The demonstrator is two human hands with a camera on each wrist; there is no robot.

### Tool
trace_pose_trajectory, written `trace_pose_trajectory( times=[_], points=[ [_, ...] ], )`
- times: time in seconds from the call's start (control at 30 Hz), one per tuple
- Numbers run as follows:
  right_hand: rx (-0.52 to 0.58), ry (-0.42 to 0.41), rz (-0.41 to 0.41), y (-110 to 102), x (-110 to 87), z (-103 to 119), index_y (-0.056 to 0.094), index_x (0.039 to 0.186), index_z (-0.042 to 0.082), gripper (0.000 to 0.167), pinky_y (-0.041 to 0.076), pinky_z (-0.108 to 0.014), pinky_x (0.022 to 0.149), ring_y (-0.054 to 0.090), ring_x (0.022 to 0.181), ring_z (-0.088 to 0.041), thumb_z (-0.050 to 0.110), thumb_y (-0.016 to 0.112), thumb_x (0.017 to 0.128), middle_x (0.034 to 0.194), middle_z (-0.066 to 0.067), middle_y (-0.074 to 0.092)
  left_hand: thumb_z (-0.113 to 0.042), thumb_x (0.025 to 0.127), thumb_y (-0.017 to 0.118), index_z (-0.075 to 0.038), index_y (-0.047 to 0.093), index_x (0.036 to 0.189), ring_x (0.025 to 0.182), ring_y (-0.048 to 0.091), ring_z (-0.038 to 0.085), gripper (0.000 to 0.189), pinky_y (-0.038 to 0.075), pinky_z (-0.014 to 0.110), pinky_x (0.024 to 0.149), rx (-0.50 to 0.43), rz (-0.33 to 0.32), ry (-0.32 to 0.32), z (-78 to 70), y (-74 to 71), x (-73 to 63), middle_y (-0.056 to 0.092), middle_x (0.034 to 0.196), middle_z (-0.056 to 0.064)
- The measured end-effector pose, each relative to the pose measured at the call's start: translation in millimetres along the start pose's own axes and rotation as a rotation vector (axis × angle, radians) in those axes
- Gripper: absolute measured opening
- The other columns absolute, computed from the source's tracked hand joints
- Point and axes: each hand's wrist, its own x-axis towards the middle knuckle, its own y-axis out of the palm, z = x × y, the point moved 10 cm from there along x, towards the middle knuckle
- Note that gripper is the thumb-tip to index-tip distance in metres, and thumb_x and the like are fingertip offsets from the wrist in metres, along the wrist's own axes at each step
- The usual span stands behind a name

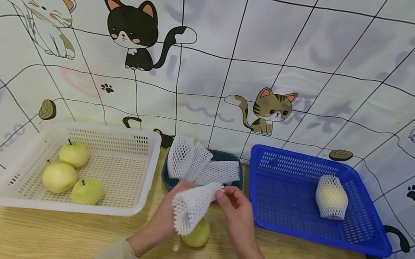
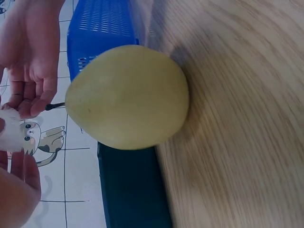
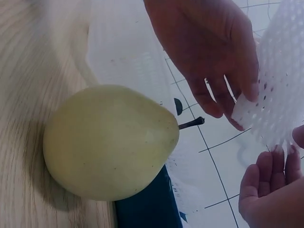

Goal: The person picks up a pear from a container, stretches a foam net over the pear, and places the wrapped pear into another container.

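A white foam net sleeve [image 1: 192, 206] is held up between both hands, its open end facing down toward me. My left hand [image 1: 163, 215] grips the sleeve from its left side. The thumb and fingers of my right hand [image 1: 238, 220] pinch its upper narrow end. Under the sleeve, a yellow-green pear [image 1: 198, 236] stands on the table, partly covered by it in the head view. Both wrist views show this pear [image 2: 128, 97] bare, with its dark stem up; in the right wrist view the sleeve [image 3: 280, 71] is apart from it.
Three pears [image 1: 59, 177] lie in a white basket [image 1: 119, 211] on the left. Behind my hands, a dark teal basket [image 1: 240, 182] holds several foam sleeves [image 1: 218, 172]. A blue basket [image 1: 281, 204] on the right contains one pear in a sleeve [image 1: 332, 198]. A cat-print sheet hangs behind.
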Motion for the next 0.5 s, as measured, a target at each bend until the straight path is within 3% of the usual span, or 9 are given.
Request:
trace_pose_trajectory(
  times=[0.07,0.13,0.23,0.37,0.43,0.5],
  points=[
    [0.025,-0.013,0.004,0.6,0.6,0.9,0.061,0.110,-0.003,0.018,0.053,-0.027,0.089,0.063,0.099,-0.020,0.012,0.066,0.102,0.103,-0.008,0.064,0.023,0.082,0.058,-0.005,0.065,0.109,0.114,0.057,0.023,0.039,0.049,0.033,0.101,-0.034,0.038,0.037,0.2,2.2,-0.5,0.060,0.120,0.013],
    [0.037,-0.030,0.012,1.2,1.1,2.2,0.060,0.111,-0.004,0.018,0.053,-0.028,0.090,0.063,0.099,-0.019,0.011,0.064,0.102,0.104,-0.008,0.063,0.024,0.082,0.052,-0.011,0.068,0.104,0.118,0.055,0.024,0.044,0.046,0.033,0.102,0.001,0.063,0.074,-0.3,3.3,-1.7,0.059,0.124,0.009],
    [0.056,-0.053,0.040,3.0,1.6,3.4,0.060,0.113,-0.005,0.018,0.053,-0.028,0.091,0.063,0.099,-0.019,0.009,0.062,0.103,0.105,-0.009,0.064,0.023,0.089,0.044,-0.013,0.070,0.102,0.124,0.054,0.029,0.046,0.046,0.032,0.102,-0.024,0.067,0.065,1.7,1.4,-2.2,0.058,0.130,0.009],
    [0.052,-0.075,0.084,5.8,2.3,4.3,0.062,0.113,-0.006,0.017,0.053,-0.028,0.092,0.064,0.100,-0.019,0.007,0.062,0.103,0.106,-0.008,0.065,0.012,0.101,0.047,-0.007,0.064,0.100,0.130,0.053,0.033,0.026,0.046,0.029,0.103,-0.122,0.036,0.005,5.3,-4.4,1.9,0.059,0.136,0.015],
    [0.043,-0.087,0.100,6.6,2.4,5.2,0.064,0.112,-0.005,0.016,0.054,-0.027,0.091,0.064,0.100,-0.018,0.006,0.063,0.102,0.105,-0.007,0.067,0.008,0.102,0.050,0.000,0.059,0.107,0.132,0.053,0.034,0.013,0.046,0.028,0.106,-0.199,0.035,-0.024,6.2,-5.8,5.0,0.058,0.139,0.020],
    [0.031,-0.099,0.110,7.2,2.4,6.5,0.065,0.111,-0.006,0.016,0.054,-0.027,0.090,0.065,0.099,-0.017,0.007,0.064,0.101,0.105,-0.006,0.068,0.006,0.103,0.052,0.004,0.053,0.119,0.133,0.053,0.034,0.016,0.045,0.028,0.108,-0.268,0.053,-0.066,7.5,-5.4,7.0,0.056,0.141,0.023]
  ],
)
